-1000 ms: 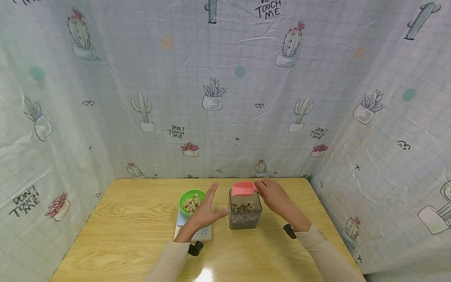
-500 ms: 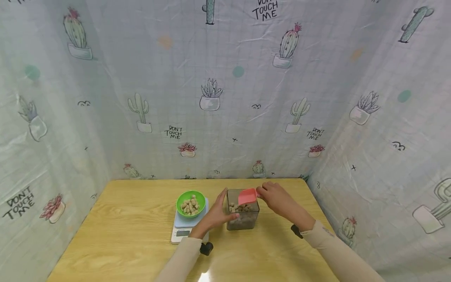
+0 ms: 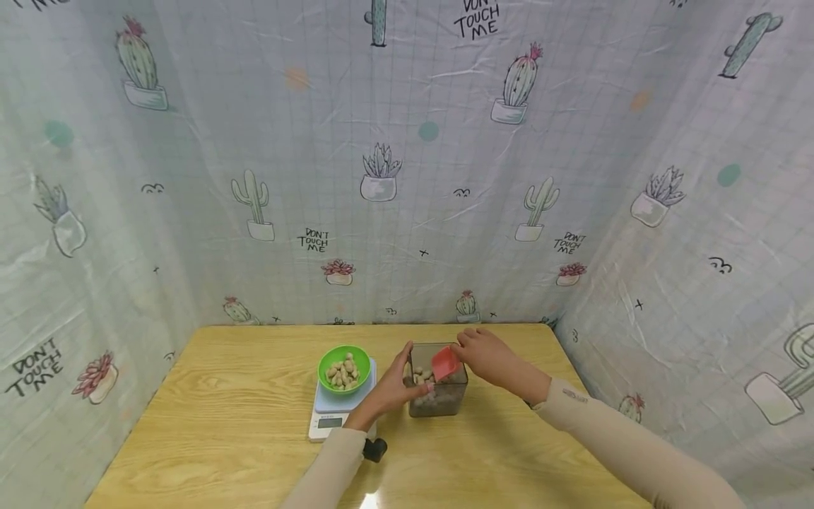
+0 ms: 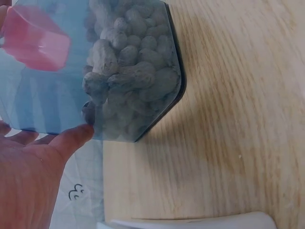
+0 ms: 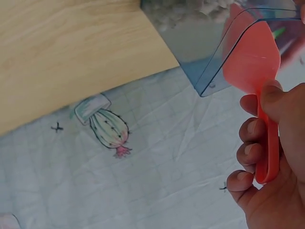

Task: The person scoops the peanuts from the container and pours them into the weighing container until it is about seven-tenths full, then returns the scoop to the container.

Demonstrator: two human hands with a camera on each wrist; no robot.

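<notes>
A clear grey plastic container (image 3: pixel 437 406) holds a heap of peanuts in their shells (image 4: pixel 126 71). My left hand (image 3: pixel 394 389) grips its left side, thumb along the near wall and fingers toward the far corner. My right hand (image 3: pixel 490 357) holds a pink scoop (image 3: pixel 445 362) by its handle, fingers wrapped round it in the right wrist view. The scoop's bowl dips inside the container, tilted down toward the peanuts. Left of the container, a green bowl (image 3: pixel 324 373) with several peanuts (image 3: pixel 344 373) sits on a white kitchen scale (image 3: pixel 314 426).
The wooden table (image 3: pixel 242 424) ends at a cactus-printed curtain (image 3: pixel 407 247) behind and at both sides. The scale stands close to my left wrist, which wears a black camera mount (image 3: pixel 375 449).
My left hand has moved right from near the bowl and taken hold of the container. My right hand has lowered the scoop from above the rim into the container, tipping it downward.
</notes>
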